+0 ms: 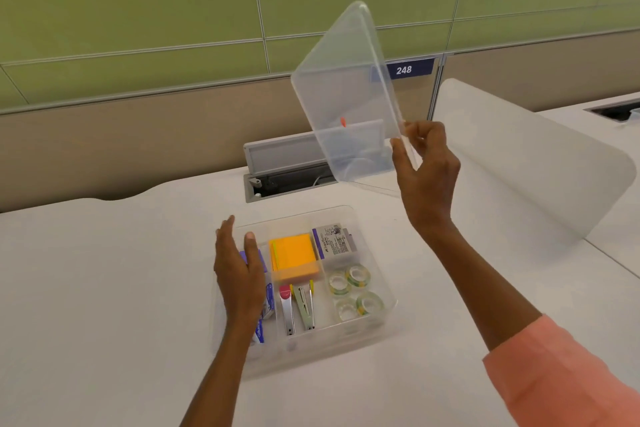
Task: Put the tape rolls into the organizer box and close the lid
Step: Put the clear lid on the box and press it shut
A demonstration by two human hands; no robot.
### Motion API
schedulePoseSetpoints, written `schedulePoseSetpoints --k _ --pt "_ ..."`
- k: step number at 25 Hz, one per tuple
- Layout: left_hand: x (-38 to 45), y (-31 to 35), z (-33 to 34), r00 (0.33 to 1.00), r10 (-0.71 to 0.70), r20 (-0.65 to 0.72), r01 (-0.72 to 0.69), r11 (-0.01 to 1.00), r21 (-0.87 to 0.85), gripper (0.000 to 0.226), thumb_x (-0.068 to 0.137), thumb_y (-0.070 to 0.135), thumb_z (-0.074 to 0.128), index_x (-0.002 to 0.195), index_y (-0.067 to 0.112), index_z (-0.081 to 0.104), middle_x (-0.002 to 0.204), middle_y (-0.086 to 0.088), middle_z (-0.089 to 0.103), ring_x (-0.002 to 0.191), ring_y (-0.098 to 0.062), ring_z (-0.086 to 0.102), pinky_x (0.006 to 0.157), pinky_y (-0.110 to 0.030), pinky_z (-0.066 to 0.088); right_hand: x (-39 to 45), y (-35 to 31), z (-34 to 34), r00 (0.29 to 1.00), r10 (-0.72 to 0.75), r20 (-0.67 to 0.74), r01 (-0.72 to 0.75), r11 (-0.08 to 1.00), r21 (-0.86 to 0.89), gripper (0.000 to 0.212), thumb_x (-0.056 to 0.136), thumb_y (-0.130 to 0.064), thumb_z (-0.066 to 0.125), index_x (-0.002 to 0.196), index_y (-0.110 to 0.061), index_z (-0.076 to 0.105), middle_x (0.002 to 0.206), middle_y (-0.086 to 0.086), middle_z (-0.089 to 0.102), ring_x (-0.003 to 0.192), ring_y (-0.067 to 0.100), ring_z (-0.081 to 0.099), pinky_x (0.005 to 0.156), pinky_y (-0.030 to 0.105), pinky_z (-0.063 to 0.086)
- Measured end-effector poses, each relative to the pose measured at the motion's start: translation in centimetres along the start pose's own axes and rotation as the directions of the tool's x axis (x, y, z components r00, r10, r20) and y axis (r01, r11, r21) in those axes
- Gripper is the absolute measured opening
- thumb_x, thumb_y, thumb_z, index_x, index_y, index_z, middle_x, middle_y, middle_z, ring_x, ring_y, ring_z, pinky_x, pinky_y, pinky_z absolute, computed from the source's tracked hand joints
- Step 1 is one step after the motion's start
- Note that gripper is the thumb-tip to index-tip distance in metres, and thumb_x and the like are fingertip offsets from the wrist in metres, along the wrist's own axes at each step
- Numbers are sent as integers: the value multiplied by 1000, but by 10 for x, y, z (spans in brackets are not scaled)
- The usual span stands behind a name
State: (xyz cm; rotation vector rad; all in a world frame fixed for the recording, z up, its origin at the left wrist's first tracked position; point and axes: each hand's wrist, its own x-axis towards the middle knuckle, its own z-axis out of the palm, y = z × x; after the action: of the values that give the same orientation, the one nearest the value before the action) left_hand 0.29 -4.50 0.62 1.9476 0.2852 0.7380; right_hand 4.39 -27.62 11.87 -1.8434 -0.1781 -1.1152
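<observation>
A clear plastic organizer box [384,319] sits open on the white desk in front of me. Several clear tape rolls [355,289] lie together in its near right compartment. My left hand [239,274] rests flat on the box's left side, fingers straight and thumb over the rim. My right hand [427,173] holds the clear lid [346,94] by its lower right edge, lifted above and behind the box and tilted almost upright.
Inside the box are orange sticky notes [294,255], a small purple and grey carton [334,241], metal clips [298,308] and blue packets under my left hand. Behind the box is an open cable hatch [277,180]. A frosted divider panel [526,163] stands at the right.
</observation>
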Motion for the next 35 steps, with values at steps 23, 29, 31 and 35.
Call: schedulePoseSetpoints --k 23,29,31,35 --pt "-18 -50 -48 892 -437 -113 439 898 -8 34 92 17 49 122 3 55 127 -20 59 116 -34 55 96 -37 43 -99 79 28 457 778 430 -823 553 -126 34 85 -17 64 119 -13 60 132 14 55 121 31 51 104 45 40" --pt "-16 -53 -49 876 -475 -91 476 880 -9 33 90 14 53 121 6 57 125 -18 60 113 -33 56 97 -41 44 -114 85 21 465 792 395 -797 569 -202 35 86 -17 64 120 -12 60 125 12 63 108 27 59 98 43 47" --pt "-18 -54 -52 855 -513 -75 512 858 -38 33 88 14 56 120 7 58 125 -16 61 113 -31 57 96 -39 44 -117 84 17 477 780 405 -782 587 -208 33 86 -16 63 119 -12 61 121 10 65 98 23 60 94 40 49" --pt "-24 -61 -61 825 -565 -8 562 822 -91 34 85 13 60 119 9 59 126 -12 62 112 -27 57 96 -35 44 -123 80 6 504 756 418 -751 622 -221 32 86 -16 63 118 -15 62 115 7 68 91 21 62 89 36 50"
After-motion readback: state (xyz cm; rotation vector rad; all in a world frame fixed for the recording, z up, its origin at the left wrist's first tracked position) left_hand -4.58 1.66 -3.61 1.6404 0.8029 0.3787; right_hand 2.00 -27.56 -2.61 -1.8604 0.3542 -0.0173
